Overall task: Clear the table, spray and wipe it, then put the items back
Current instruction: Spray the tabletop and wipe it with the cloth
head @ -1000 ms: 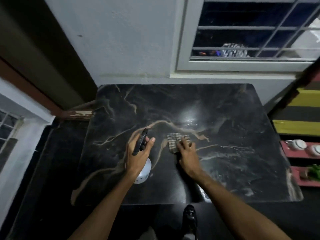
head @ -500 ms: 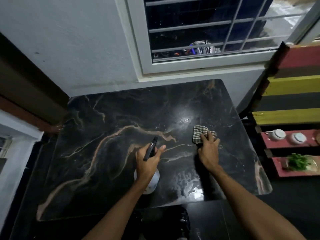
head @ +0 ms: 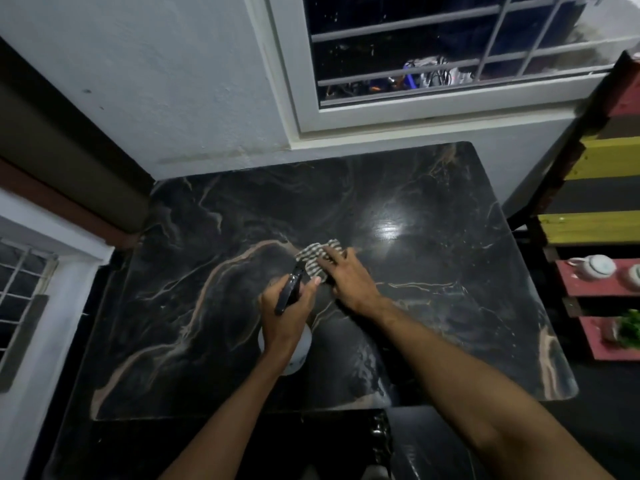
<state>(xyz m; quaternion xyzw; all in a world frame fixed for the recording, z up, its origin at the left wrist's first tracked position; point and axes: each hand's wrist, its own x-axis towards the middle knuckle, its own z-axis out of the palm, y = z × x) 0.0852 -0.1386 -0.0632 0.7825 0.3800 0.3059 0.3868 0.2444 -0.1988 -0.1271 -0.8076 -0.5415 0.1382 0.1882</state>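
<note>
- Desk [head: 450,323]: black marble-look top with tan veins, rounded corners, glossy and bare of items, so the clearing looks done.
- Spray bottle [head: 294,355], white and rounded with a dark trigger head, hangs over the desk's near middle, the left hand [head: 284,317] wrapped around its neck.
- Just beyond, the right hand [head: 346,278] lies flat, fingers spread, pressing a checked cloth [head: 313,258] onto the desk's centre; wiping appears under way.
- Right of the desk, a shelf [head: 599,282] carries white teaware [head: 594,266] and a green plant [head: 630,329], likely awaiting return.

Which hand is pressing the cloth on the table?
The right hand, flat on the checked cloth on the table. The left hand holds the spray bottle.
</note>
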